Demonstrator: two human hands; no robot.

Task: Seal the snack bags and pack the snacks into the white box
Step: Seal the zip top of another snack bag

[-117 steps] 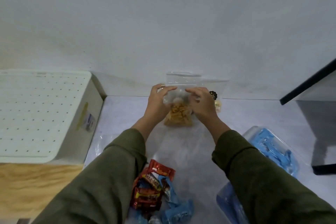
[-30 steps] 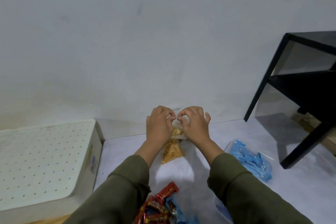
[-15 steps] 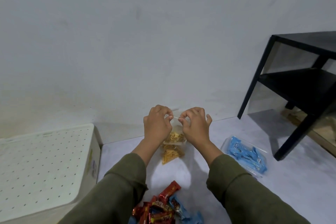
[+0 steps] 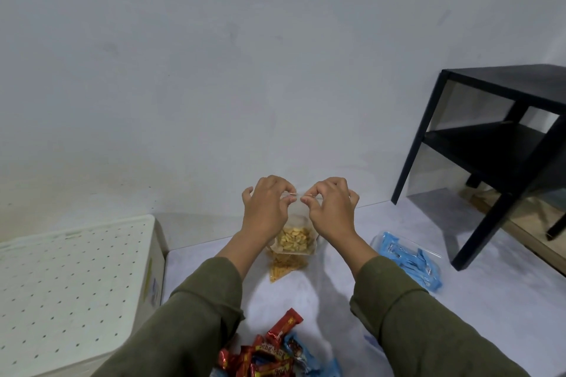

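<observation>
Far left: white box (image 4: 70, 278), perforated lid still on, a yellow-and-blue sticker on its near side wall too blurred to read — likely trouble later if a sealed bag arrives with no free hand to lift that lid. Next along, left hand (image 4: 266, 211), fingers curled, pinching the top strip of a clear snack bag (image 4: 295, 237) held up off the pale surface, nuts or small crackers sagging in its lower half. Directly under it, flat on the surface, a second bag of orange snacks (image 4: 283, 265), partly hidden; cannot tell whether sealed. Right hand (image 4: 329, 211), curled likewise, pinching the same strip just beside the left, fingertips nearly meeting. Judged risks: with both pinches crowded at the middle, outer ends of the zip could stay open and spill on tipping into the box; trapped air could pop the seal under other snacks; too hard a squeeze lower down could crush the contents; a slip could drop the bag onto the one below. Near bottom centre, a heap of red wrapped bars (image 4: 269, 352) with yellow lettering, possibly "beng-beng" — not sharp enough to be sure — mixed with blue wrappers. Further right, a clear pack of blue sachets (image 4: 410, 260), print unreadable. Far right, black side table (image 4: 502, 144), no writing.
</observation>
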